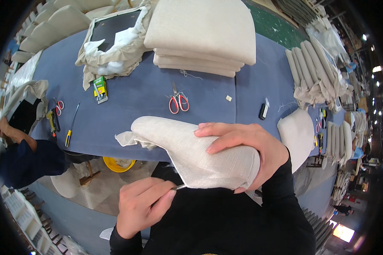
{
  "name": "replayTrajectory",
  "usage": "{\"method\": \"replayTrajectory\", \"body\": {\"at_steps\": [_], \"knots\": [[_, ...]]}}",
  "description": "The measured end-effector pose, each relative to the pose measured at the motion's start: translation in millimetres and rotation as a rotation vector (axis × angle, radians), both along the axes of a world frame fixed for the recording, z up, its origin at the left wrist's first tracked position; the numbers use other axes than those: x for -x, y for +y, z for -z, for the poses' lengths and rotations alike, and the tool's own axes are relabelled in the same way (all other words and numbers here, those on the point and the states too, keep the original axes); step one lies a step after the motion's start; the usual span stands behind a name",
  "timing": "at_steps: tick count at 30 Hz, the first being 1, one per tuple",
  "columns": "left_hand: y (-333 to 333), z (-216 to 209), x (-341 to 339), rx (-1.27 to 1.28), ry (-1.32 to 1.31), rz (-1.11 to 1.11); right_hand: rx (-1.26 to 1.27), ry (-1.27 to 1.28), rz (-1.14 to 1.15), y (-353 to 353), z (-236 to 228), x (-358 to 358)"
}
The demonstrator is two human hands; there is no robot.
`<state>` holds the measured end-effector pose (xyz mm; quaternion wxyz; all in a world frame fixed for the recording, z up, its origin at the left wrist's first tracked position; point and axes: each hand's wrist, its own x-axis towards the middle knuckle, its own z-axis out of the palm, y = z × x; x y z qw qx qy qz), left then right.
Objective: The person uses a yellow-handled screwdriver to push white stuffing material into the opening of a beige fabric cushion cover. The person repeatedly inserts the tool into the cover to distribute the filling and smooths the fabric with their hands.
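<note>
A beige fabric-covered chair pad (200,157) is held up on edge over the near side of the table, with a loose flap of cloth at its left end. My right hand (251,148) grips its right end, fingers spread over the top face and thumb underneath. Below its lower left edge, my left hand (147,206) pinches a thin metal tool (179,187), whose tip meets the fabric there. My fingers hide the rest of that tool. Red-handled scissors (178,102) lie just beyond the pad.
Behind stand stacked beige pads (200,29) and a partly covered panel (115,38) with white padding. A yellow-handled screwdriver (72,125), a green box (100,90) and a small black object (264,109) lie on the blue table (132,93). Another person (25,157) works at left.
</note>
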<state>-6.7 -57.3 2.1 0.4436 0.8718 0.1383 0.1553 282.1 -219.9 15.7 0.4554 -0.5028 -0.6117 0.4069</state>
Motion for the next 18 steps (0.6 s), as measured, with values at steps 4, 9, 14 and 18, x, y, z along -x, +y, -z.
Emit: {"method": "replayTrajectory", "body": {"at_steps": [4, 9, 14, 18], "knots": [[-0.2, -17.7, 3.7, 0.009, 0.097, 0.041, -0.026, -0.047, 0.021, -5.2, 5.3, 11.1], [-2.5, -27.3, 5.8, 0.068, 0.147, 0.027, -0.024, -0.089, 0.002, -8.1, 2.6, 14.6], [9.9, -28.7, 11.0, 0.077, 0.173, 0.117, 0.007, -0.087, -0.03, -11.3, 2.6, 13.2], [11.2, -25.1, 7.5, 0.127, 0.152, 0.16, -0.044, -0.08, -0.043, -11.6, 5.7, 19.6]]}}
